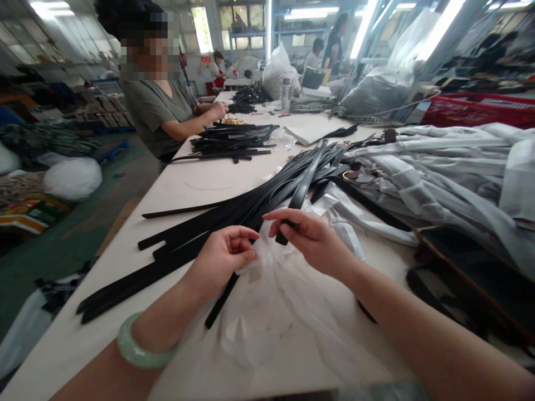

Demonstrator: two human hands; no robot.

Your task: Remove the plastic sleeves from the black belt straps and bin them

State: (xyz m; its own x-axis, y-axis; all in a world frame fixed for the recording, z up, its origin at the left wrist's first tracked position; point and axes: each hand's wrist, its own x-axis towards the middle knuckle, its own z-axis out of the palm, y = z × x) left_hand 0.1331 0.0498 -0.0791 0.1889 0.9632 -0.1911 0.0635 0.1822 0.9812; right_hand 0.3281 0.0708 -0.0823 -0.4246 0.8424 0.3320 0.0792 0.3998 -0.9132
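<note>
In the head view, the right hand (311, 239) pinches a strap (304, 186) between thumb and fingers, its near end poking just past the grip. The strap's long axis runs away, slanting right, over the pile (259, 195). Nearer than the pile, the left hand (225, 253) curls loosely by film (267, 278); whether it grips any, I cannot tell.

Black straps (267, 189); milky-white plastic film (288, 312); mottled pale-green bangle (140, 355); plain cream tabletop (175, 195); grey-green shirt (148, 111).
</note>
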